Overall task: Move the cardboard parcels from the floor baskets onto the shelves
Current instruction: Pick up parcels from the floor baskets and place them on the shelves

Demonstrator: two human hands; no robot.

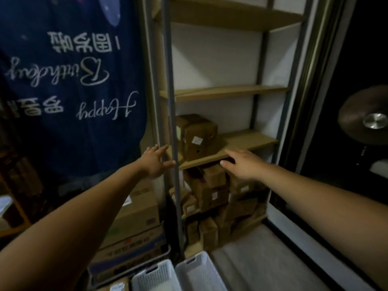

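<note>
fingers (232,153) outstretched at the wooden shelf (252,141) bearing cardboard parcels (196,137), room dim.

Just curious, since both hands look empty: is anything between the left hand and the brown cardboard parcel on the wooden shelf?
Yes: the grey upright shelf post stands between the left hand and the brown cardboard parcel. Nothing visible blocks the right hand.

forearms (88,208), left hand (154,162) and right hand (241,164) are bare.

Cramped storeroom: wooden shelves (228,92), stacked cardboard parcels (212,194), white floor baskets (199,271).
</note>
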